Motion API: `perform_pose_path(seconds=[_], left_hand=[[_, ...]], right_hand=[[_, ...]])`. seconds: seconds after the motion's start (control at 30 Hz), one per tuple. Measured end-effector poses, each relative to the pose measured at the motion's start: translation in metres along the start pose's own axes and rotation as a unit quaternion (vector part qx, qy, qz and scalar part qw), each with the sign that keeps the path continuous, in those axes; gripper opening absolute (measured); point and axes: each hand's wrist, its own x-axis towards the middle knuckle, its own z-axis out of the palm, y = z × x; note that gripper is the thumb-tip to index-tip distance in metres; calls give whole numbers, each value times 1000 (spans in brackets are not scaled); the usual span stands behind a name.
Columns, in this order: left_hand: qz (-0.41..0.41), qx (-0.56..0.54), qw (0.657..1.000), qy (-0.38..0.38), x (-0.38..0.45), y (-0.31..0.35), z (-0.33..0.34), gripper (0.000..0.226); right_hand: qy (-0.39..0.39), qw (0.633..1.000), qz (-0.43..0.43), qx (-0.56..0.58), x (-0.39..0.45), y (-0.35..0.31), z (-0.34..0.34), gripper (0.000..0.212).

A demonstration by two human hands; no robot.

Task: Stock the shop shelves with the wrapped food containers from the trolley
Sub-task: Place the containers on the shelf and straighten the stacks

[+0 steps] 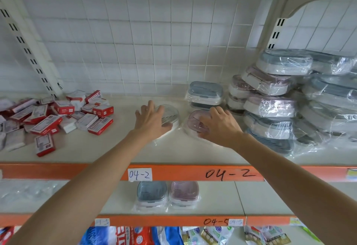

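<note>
- both arms reach up onto the upper shelf (193,153), the one with the orange front edge marked "04-2".
- left hand (149,120): fingers spread and gently curved over a wrapped container with a clear, greyish lid (171,116), thumb along its near edge. the container lies flat on the shelf, mid-width.
- right hand (219,125): fingers bent down over the right part of a wrapped container with a pink lid (194,121), thumb at its near rim. it sits just right of the clear-lidded one, a narrow gap between them.
- just behind the pink one, against the white grid back panel (135,41), stands a small stack of two wrapped containers, the top one blue-lidded (205,92).
- right of that: a tall leaning pile of wrapped containers (280,97), pink and blue-grey lids, loose film spilling at the near side.
- far left of the same shelf: a heap of small red and white boxes (50,117).
- lower shelf (251,196), edge marked "04-5": a blue-lidded container (151,191) and a pink-lidded one (184,190), side by side, touching.
- bottom edge: coloured packets (135,236), partly cut off.
</note>
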Motion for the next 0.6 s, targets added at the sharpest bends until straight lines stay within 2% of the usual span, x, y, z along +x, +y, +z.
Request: perform_pose_path(seconds=[0.1, 0.2, 0.27, 0.43, 0.5, 0.6], left_hand=[[-9, -31, 999, -23, -14, -2, 2, 61], [-12, -26, 999, -43, -26, 2, -3, 70], [-19, -32, 998, -55, -35, 6, -8, 77], [-34, -38, 996, -71, -55, 8, -20, 88], [-28, -14, 999, -22, -65, 8, -22, 89], [-14, -5, 995, 94, -87, 14, -27, 96]], right_hand=[[-28, 999, -27, 10, -9, 1, -7, 48], [-101, 984, 0, 145, -19, 5, -2, 52], [-136, 967, 5, 218, -28, 4, 6, 65], [-70, 971, 21, 228, -54, -3, 13, 70], [-25, 973, 40, 226, -63, -8, 10, 76], [64, 968, 62, 235, -75, -10, 3, 91]])
